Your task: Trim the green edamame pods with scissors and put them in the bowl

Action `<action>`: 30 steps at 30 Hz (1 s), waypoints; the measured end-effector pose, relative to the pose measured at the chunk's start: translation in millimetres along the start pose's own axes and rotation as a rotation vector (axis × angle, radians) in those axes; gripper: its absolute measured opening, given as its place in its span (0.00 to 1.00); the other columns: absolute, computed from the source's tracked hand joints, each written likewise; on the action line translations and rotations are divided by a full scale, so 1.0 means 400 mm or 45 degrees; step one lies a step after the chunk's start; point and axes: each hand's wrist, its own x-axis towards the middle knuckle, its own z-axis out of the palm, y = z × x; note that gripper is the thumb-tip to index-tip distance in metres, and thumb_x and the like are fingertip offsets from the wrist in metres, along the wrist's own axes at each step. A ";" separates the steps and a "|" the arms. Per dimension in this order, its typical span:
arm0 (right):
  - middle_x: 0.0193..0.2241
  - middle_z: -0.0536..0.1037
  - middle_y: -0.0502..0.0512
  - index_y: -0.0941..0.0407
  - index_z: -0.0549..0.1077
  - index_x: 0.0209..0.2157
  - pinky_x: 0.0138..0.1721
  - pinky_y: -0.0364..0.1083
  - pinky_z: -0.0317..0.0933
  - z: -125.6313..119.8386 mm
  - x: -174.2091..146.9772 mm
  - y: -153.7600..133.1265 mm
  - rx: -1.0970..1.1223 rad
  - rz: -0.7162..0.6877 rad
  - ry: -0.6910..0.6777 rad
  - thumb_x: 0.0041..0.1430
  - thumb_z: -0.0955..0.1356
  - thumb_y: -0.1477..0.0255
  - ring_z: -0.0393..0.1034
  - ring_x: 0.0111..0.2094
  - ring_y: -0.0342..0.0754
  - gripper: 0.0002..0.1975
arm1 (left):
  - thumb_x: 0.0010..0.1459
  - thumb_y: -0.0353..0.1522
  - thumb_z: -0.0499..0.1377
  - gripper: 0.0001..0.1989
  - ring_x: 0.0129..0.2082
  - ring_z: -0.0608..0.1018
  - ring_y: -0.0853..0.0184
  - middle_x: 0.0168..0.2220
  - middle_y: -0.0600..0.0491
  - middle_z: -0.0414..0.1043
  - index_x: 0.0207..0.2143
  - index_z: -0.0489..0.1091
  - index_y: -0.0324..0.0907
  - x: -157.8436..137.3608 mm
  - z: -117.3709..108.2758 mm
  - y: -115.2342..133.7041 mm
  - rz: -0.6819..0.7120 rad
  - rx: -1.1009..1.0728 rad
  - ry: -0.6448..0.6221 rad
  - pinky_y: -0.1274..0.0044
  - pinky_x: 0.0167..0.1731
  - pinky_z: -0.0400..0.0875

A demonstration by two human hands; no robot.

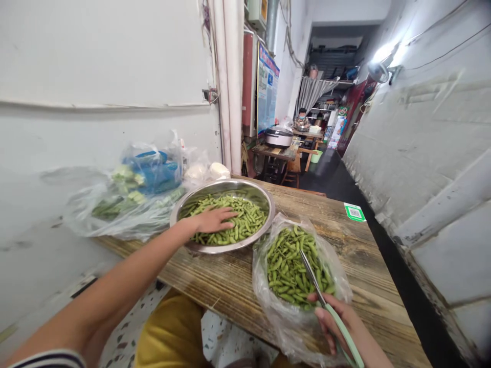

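Note:
My left hand [217, 220] lies with its fingers spread on the green soybean pods [245, 214] in a wide steel bowl [271, 204]. A clear plastic bag [264, 306], its mouth turned open, stands to the right of the bowl with more green pods [289, 260] in it. My right hand [337, 317] is closed around a pair of scissors [343, 332] with pale green handles. The metal blades point away from me and lie over the pods in the bag. They look closed together.
Clear bags of green vegetables [126, 199] and a blue bag [157, 174] lie against the wall at left. A green QR card [355, 212] is on the wooden table [360, 260] at its right edge. Farther back, a person [302, 120] sits beyond a table with a pink cooker [279, 137].

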 end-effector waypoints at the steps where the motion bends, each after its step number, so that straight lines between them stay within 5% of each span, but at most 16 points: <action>1: 0.14 0.59 0.42 0.59 0.67 0.46 0.15 0.39 0.53 -0.001 -0.007 -0.004 -0.009 -0.017 -0.002 0.51 0.66 0.48 0.53 0.13 0.39 0.32 | 0.61 0.48 0.43 0.29 0.63 0.56 0.51 0.66 0.44 0.49 0.62 0.55 0.50 0.002 0.000 -0.007 -0.091 0.029 0.007 0.51 0.57 0.47; 5: 0.16 0.60 0.43 0.59 0.67 0.46 0.16 0.39 0.53 -0.004 -0.049 -0.026 0.019 -0.024 0.024 0.54 0.65 0.51 0.54 0.15 0.39 0.28 | 0.61 0.38 0.46 0.22 0.55 0.68 0.49 0.58 0.41 0.63 0.55 0.65 0.44 -0.014 0.010 0.016 -0.209 0.183 0.279 0.50 0.54 0.49; 9: 0.16 0.60 0.42 0.60 0.68 0.45 0.17 0.39 0.54 -0.007 -0.070 -0.051 0.091 -0.031 0.071 0.54 0.67 0.54 0.55 0.15 0.39 0.26 | 0.62 0.33 0.47 0.16 0.50 0.72 0.57 0.49 0.45 0.72 0.45 0.72 0.42 -0.045 0.038 0.172 0.078 0.107 0.760 0.59 0.57 0.48; 13: 0.16 0.60 0.42 0.59 0.68 0.44 0.17 0.39 0.55 -0.002 -0.067 -0.063 0.139 -0.075 0.124 0.56 0.66 0.54 0.56 0.15 0.39 0.23 | 0.62 0.30 0.48 0.14 0.40 0.75 0.66 0.39 0.52 0.76 0.38 0.74 0.46 -0.065 0.099 0.389 0.562 -0.149 0.656 0.68 0.49 0.58; 18: 0.16 0.61 0.42 0.59 0.68 0.43 0.17 0.39 0.55 0.001 -0.071 -0.065 0.116 -0.062 0.103 0.53 0.68 0.54 0.57 0.15 0.39 0.24 | 0.61 0.31 0.51 0.10 0.39 0.72 0.60 0.36 0.47 0.74 0.38 0.73 0.42 -0.026 0.192 0.556 0.533 -0.140 0.441 0.66 0.42 0.58; 23: 0.15 0.61 0.41 0.59 0.68 0.42 0.16 0.38 0.55 0.004 -0.069 -0.062 0.143 -0.032 0.092 0.52 0.69 0.53 0.56 0.14 0.38 0.25 | 0.58 0.30 0.53 0.08 0.39 0.71 0.58 0.33 0.47 0.71 0.31 0.72 0.42 -0.002 0.188 0.566 0.430 -0.151 0.341 0.64 0.42 0.59; 30: 0.18 0.63 0.43 0.58 0.65 0.45 0.18 0.39 0.58 0.016 -0.067 -0.033 0.090 -0.097 0.061 0.59 0.63 0.53 0.59 0.17 0.39 0.23 | 0.51 0.34 0.59 0.08 0.34 0.77 0.63 0.35 0.52 0.78 0.35 0.74 0.43 -0.037 0.190 0.499 -0.046 -1.105 0.504 0.72 0.37 0.68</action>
